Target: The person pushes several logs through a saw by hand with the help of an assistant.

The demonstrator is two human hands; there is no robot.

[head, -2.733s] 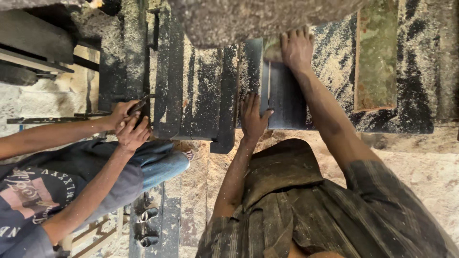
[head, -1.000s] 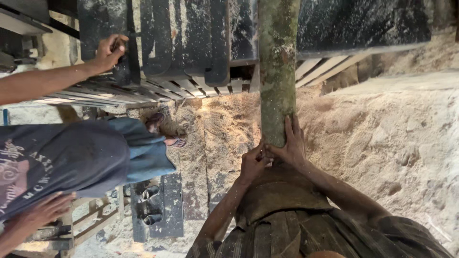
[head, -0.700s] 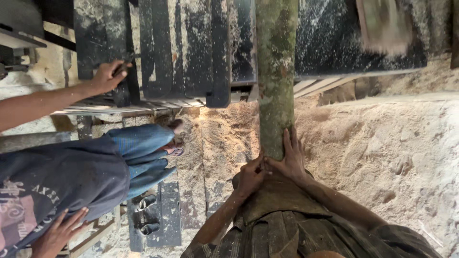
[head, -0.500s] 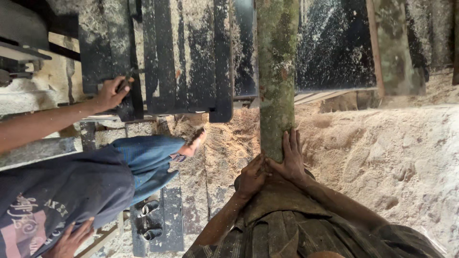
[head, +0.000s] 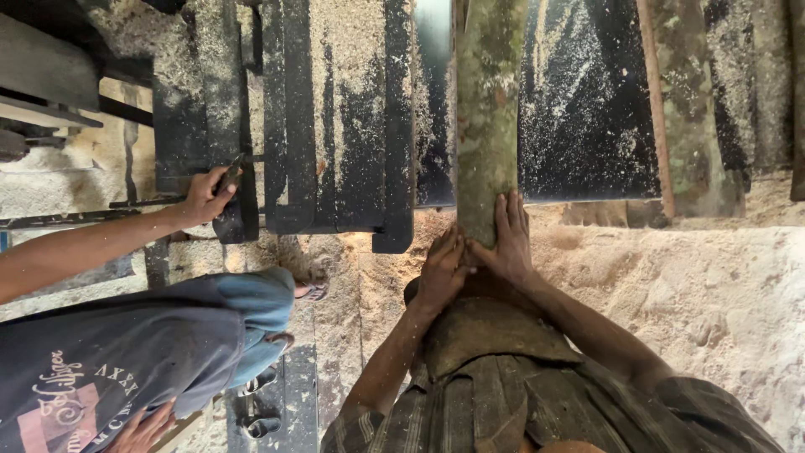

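Landmark: the mossy green timber (head: 489,117), lying lengthwise on the dark, sawdust-strewn worktop (head: 587,109) with its near end overhanging the edge.

Far left of the timber, a co-worker's hand (head: 204,197) grips a dark lever (head: 232,176) on the machine frame; the co-worker's blue-sleeved body sits below that.

At the timber's near end, our left hand (head: 440,273) presses against the end face, fingers (head: 447,247) curled narrowly and touching the wood.

Just right of it, our right hand (head: 507,243) lies over the end's right side, fingers (head: 513,214) extended flat along the bark; we note contact, not a closed wrap.

Right of the timber, a reddish-edged plank (head: 683,109) rests on the worktop, well apart. Pale sawdust (head: 696,285) covers the ground below.
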